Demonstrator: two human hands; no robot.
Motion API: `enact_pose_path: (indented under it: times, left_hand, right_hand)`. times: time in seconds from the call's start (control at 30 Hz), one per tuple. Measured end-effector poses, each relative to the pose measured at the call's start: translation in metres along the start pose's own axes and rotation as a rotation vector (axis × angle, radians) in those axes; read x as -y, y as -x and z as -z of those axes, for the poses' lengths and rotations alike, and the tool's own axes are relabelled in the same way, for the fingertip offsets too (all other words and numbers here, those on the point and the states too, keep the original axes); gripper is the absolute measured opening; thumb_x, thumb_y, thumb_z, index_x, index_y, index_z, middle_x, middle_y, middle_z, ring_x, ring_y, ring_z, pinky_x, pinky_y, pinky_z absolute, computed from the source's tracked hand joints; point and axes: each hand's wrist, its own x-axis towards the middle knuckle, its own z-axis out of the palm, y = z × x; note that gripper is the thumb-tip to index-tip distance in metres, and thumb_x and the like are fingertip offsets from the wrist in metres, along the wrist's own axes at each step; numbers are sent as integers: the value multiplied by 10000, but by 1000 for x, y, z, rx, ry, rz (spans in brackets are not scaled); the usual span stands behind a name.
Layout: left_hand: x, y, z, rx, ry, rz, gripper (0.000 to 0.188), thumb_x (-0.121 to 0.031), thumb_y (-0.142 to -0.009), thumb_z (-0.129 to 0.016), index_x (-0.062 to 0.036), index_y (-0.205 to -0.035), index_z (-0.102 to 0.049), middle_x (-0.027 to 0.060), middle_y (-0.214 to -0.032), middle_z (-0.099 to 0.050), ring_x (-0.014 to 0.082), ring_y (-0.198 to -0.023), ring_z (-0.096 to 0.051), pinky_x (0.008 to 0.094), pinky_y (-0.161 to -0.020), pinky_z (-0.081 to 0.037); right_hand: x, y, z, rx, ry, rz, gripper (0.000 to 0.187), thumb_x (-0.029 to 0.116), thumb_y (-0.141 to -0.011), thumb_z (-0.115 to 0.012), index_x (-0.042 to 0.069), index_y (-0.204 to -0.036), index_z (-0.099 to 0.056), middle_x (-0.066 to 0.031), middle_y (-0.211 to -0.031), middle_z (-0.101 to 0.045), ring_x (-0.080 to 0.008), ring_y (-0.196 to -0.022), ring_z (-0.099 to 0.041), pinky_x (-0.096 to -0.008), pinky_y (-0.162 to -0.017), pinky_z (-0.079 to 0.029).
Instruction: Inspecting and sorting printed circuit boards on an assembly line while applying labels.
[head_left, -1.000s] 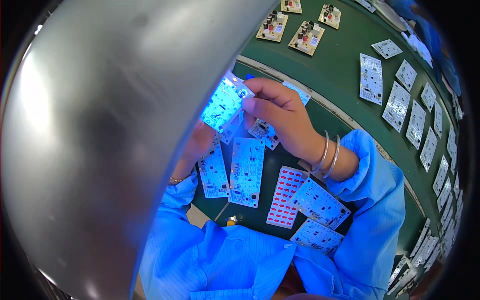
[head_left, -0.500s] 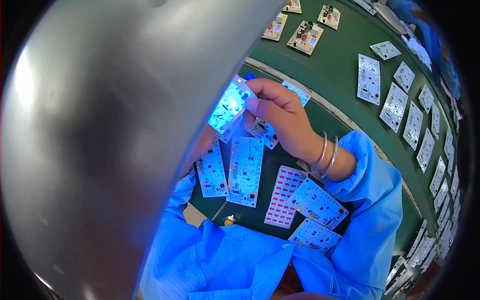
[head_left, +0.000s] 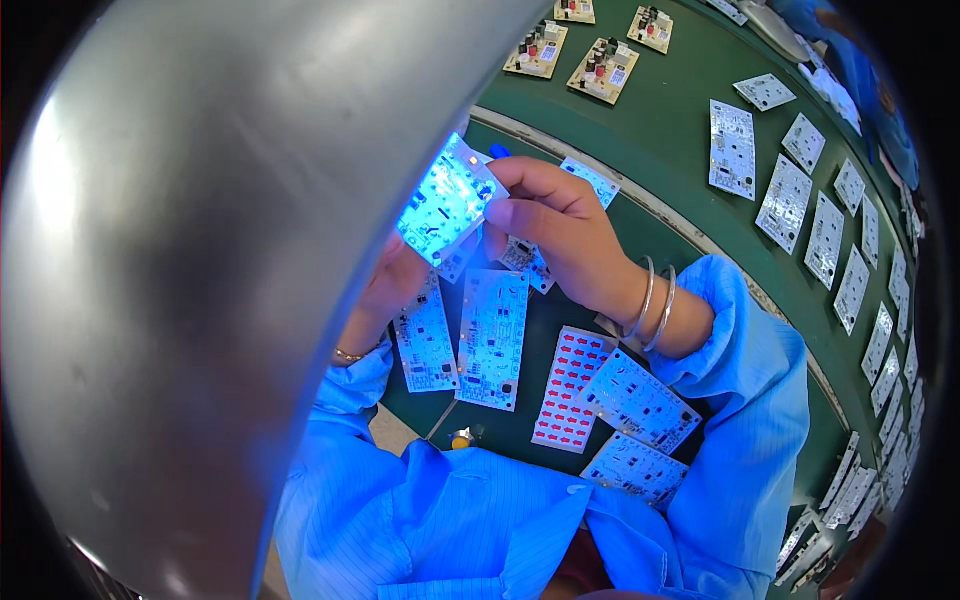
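A white circuit board (head_left: 447,203), lit bright blue, is held up under a large metal lamp hood. My right hand (head_left: 550,215), with two silver bangles on its wrist, pinches the board's right edge between thumb and fingers. At the lower left edge of the same board is my left hand (head_left: 388,280), its fingers curled against it. The hood and the board hide part of that hand. Below lie two more white circuit boards, one in the middle (head_left: 493,340) and one to its left (head_left: 426,340).
The grey metal hood (head_left: 210,270) covers the left side. A sheet of red arrow stickers (head_left: 573,390) lies beside two overlapping boards (head_left: 642,400). Beyond a pale rail (head_left: 690,235), a green belt (head_left: 680,120) carries many white boards and several tan boards (head_left: 604,70) with components.
More of the held board and of my left hand now shows past the hood's edge. Boards on the belt have shifted slightly left. My right hand keeps its pinch.
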Motion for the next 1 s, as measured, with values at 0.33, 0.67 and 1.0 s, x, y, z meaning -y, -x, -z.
enact_pose_path:
  times: [0.33,0.67,1.0]
  left_hand:
    - [-2,0,-10,-4,-43,-28,564,-294,-735,-473,-129,-1234,-270,151,-1113,-440,301,-895,-494,359,-582,-448]
    - [4,10,-1,-70,-14,-1,553,-241,-748,-463,-138,-1248,-252,129,-1161,-403,300,-1007,-444,386,-686,-450]
    - [7,5,-9,-46,-87,-42,563,-254,-744,-477,-130,-1243,-247,139,-1132,-420,287,-935,-483,381,-606,-459]
  right_hand:
    - [5,5,-1,-14,-55,-43,217,53,-770,-454,1,-972,-514,-25,-752,-546,-62,-634,-496,-191,-570,-392]
    - [5,7,0,2,-16,2,205,122,-798,-456,8,-955,-524,-18,-747,-534,-59,-643,-477,-194,-599,-405]
    - [6,10,5,-1,-5,-20,196,89,-779,-468,15,-953,-516,-7,-744,-515,-59,-622,-473,-191,-572,-376]
